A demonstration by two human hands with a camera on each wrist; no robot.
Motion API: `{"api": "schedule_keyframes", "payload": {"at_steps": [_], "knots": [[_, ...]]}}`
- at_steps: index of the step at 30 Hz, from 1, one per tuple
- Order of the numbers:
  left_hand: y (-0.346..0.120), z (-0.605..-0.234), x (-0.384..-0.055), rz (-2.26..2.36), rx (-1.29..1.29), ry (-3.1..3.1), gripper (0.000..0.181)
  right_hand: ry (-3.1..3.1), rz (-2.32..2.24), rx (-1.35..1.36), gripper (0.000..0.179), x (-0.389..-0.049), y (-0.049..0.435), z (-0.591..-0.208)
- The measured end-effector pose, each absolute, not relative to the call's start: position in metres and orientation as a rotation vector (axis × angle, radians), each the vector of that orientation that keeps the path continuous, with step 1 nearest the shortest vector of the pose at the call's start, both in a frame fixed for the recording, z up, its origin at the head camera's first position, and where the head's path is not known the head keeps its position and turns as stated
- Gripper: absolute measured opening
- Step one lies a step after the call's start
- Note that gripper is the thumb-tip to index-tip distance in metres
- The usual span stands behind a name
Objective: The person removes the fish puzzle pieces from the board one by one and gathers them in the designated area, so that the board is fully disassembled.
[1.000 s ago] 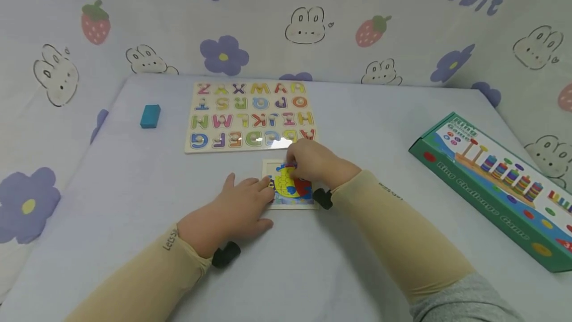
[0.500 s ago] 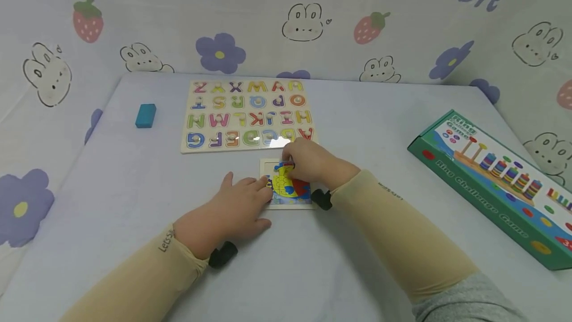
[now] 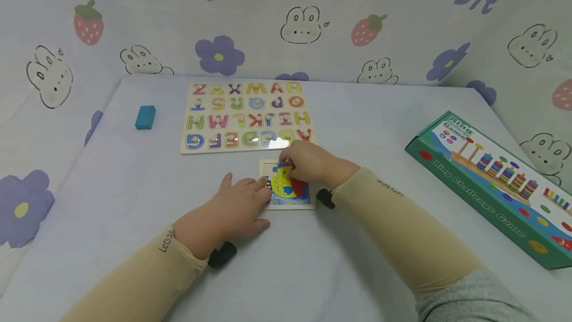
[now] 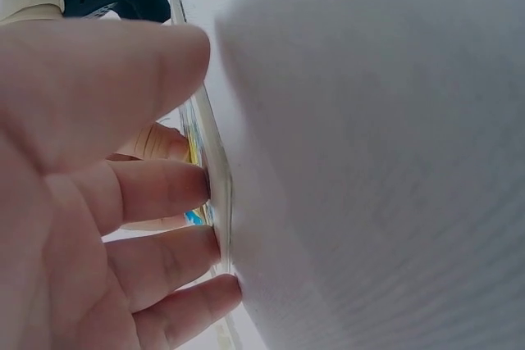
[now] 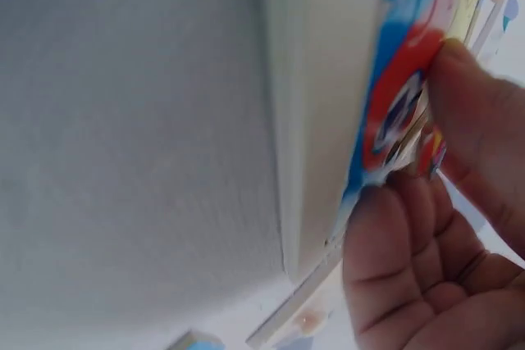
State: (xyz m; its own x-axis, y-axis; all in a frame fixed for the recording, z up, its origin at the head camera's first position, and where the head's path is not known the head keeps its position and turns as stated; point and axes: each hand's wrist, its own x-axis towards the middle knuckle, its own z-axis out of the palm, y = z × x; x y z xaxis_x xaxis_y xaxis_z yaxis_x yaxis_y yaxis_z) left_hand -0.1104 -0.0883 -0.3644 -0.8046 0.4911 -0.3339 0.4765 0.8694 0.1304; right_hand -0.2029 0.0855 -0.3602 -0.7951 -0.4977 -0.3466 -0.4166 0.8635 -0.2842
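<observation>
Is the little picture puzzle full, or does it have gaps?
Not full: in the head view, bare wood shows at the puzzle's upper-left corner. What lies beneath the right hand, I cannot tell.

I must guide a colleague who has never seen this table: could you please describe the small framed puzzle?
Start at the large alphabet board on the table. In front of its right half, on the person's side, lies the small framed puzzle, the left hand touching its left edge. Unlike the board's rows of separate letters, it shows one yellow, red and blue jigsaw picture.
</observation>
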Motion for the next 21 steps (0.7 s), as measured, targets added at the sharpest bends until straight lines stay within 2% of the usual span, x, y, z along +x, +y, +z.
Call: {"api": "schedule_keyframes", "payload": {"at_steps": [3,9,15,21], "knots": [[-0.088,-0.365,-0.111,0.056,0.716,2.684,0.050,2.614,-0.239,-0.708,0.032,-0.204,0.086,-0.360],[-0.085,-0.366,-0.111,0.054,0.725,2.683,0.051,2.662,-0.270,-0.702,0.037,-0.202,0.101,-0.355],[-0.084,-0.367,-0.110,0.069,0.717,2.688,0.052,2.688,-0.555,-0.547,0.036,-0.198,0.143,-0.338],[-0.086,-0.368,-0.109,0.089,0.706,2.699,0.052,2.703,-0.654,-0.420,0.036,-0.198,0.192,-0.340]]}}
